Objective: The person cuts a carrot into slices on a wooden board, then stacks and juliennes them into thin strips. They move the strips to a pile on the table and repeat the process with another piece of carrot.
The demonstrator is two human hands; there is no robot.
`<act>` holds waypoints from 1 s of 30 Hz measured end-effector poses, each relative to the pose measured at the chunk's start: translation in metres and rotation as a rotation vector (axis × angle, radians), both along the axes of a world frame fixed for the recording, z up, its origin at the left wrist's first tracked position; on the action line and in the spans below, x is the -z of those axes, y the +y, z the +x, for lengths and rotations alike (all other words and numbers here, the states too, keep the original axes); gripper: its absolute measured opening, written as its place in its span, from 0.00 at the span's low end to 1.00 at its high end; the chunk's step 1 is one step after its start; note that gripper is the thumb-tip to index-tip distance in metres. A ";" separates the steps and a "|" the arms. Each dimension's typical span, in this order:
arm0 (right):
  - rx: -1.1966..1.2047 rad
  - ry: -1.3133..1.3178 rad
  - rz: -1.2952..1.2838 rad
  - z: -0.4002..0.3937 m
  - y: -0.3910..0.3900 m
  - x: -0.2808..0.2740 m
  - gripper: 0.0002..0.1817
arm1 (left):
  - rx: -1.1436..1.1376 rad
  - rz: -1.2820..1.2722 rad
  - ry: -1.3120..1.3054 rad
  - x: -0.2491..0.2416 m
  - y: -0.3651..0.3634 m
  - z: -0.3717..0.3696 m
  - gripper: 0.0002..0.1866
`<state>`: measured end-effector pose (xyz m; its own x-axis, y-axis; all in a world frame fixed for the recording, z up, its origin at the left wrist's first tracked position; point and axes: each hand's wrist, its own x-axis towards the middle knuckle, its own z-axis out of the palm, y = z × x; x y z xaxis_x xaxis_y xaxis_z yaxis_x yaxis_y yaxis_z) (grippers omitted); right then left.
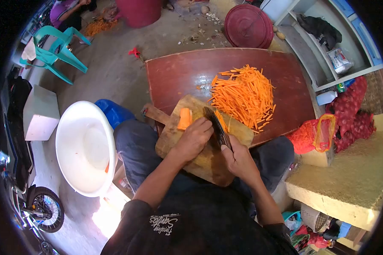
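Note:
My right hand (239, 159) is wrapped round the handle of a dark knife (218, 127), whose blade lies over the wooden cutting board (195, 163). Just left of the blade, my left hand (196, 137) is closed with its fingers bent down on the board; what lies under them is hidden. A thick orange carrot piece (184, 119) sits on the board beyond my left hand. Thin cut carrot strips (222, 121) rest along the right side of the blade. Past the board, a large heap of carrot sticks (244, 94) is piled on the red-brown table (174, 76).
A white basin (85, 148) stands at the left, near a blue bag (110, 112). Green chair (64, 51) and a person (66, 12) are at the upper left. Red lidded tub (249, 26), shelf (298, 46) and red net bags (349, 110) are at the right.

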<state>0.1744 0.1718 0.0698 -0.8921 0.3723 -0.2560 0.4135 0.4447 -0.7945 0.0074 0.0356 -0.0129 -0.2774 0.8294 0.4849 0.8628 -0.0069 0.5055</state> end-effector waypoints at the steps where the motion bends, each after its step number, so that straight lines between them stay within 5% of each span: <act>1: -0.003 0.008 0.006 0.000 0.002 0.001 0.16 | -0.005 0.017 0.015 -0.001 0.001 0.000 0.12; 7: 0.013 0.004 -0.061 0.007 0.001 -0.013 0.16 | 0.003 0.053 -0.061 -0.003 -0.001 0.001 0.17; 21: 0.005 0.199 0.016 0.006 -0.002 0.007 0.14 | -0.010 0.045 -0.002 -0.002 0.002 0.002 0.09; 30: 0.010 0.009 -0.107 0.013 0.002 -0.001 0.15 | -0.016 0.029 -0.006 0.001 0.000 0.002 0.11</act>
